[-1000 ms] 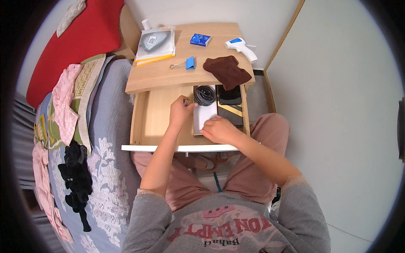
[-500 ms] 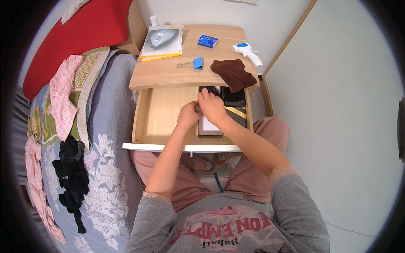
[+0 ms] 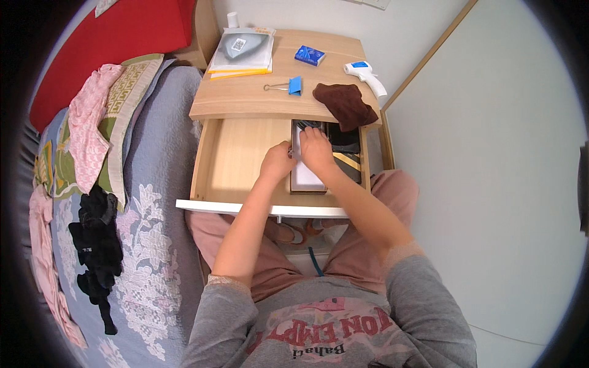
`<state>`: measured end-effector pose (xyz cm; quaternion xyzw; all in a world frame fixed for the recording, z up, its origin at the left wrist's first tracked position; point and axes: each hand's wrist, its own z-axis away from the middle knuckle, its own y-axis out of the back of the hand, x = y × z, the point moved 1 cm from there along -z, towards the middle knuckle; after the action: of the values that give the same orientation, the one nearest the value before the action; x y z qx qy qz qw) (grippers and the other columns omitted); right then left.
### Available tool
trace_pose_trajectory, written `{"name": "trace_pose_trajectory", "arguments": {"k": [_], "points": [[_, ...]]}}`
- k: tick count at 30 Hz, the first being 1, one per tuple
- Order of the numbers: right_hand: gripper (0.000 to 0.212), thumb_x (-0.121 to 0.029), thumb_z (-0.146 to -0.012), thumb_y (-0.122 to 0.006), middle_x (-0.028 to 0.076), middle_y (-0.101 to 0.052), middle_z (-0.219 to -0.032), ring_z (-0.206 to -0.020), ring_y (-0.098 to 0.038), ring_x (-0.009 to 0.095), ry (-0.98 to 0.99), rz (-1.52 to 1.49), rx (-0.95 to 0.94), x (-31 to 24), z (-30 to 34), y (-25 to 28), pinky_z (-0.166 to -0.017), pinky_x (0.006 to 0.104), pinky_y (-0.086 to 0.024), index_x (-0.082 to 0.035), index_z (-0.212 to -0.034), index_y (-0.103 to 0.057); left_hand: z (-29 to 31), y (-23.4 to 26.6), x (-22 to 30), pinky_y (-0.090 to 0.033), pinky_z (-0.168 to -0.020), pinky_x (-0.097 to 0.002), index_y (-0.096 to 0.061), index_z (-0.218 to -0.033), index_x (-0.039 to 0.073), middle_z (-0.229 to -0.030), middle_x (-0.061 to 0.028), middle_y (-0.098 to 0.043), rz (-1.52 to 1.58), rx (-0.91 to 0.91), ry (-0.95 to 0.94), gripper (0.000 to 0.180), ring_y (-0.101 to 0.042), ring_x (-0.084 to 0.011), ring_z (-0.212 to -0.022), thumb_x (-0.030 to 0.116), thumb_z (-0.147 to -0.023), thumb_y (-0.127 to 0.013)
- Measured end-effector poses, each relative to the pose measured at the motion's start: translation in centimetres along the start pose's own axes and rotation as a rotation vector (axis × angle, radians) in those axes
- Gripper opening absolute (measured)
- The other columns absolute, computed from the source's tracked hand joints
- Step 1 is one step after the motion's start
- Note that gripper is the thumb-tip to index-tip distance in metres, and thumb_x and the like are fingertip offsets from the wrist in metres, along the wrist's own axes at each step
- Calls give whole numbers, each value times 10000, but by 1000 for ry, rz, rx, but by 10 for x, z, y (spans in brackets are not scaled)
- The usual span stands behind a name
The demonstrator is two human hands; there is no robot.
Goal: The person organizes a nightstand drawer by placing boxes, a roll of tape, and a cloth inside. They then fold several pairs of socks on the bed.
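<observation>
A pulled-out wooden drawer [image 3: 233,153] holds a narrow open box [image 3: 308,178] with a pale inside and dark rim. My left hand [image 3: 279,161] is closed at the box's left side, around a small dark thing that I cannot make out. Inside the box my right hand [image 3: 316,149] bends its fingers down together beside a dark coiled thing [image 3: 308,124] at the far end. Its fingertips are hidden, and what they hold, if anything, does not show. Right of the box lie a black case [image 3: 343,140] and a dark item with a yellow stripe [image 3: 345,162].
On the nightstand top [image 3: 245,98] lie plastic packets [image 3: 244,52], a blue small box [image 3: 310,55], a blue binder clip [image 3: 294,86], a white handheld thermometer [image 3: 366,75] and a brown cloth [image 3: 346,105]. The bed [image 3: 159,141] stands left, a pale panel [image 3: 478,153] right.
My right hand has shifted slightly from the dark coiled thing at the far end, uncovering more of the box. My left hand stays beside the box. The whole view has shifted a little.
</observation>
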<state>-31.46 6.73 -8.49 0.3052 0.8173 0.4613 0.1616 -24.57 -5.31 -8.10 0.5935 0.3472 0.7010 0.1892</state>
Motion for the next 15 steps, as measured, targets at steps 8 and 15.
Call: {"name": "trace_pose_trajectory", "arguments": {"k": [8,15], "points": [[169,-94,-795,-559,95,-626,-839,-769,-591,222,-223,-651,-82,7,-1,14,-699,297,-466,-11,-916,-643,0,22,13,-388,-466,-263,-564,-1099,-31,-703,-131,-615,672,-44,221,613,-528,-142,-551,535,-888,-457],[218,-76,-869,-600,-16,-562,-729,-648,-495,67,-471,-1684,-510,12,-16,58,-596,209,-406,-1,-1073,-618,8,36,24,-223,-397,-183,-433,-1283,-23,-722,-67,-582,1245,-308,273,921,-338,-60,-513,739,-868,-121]]}}
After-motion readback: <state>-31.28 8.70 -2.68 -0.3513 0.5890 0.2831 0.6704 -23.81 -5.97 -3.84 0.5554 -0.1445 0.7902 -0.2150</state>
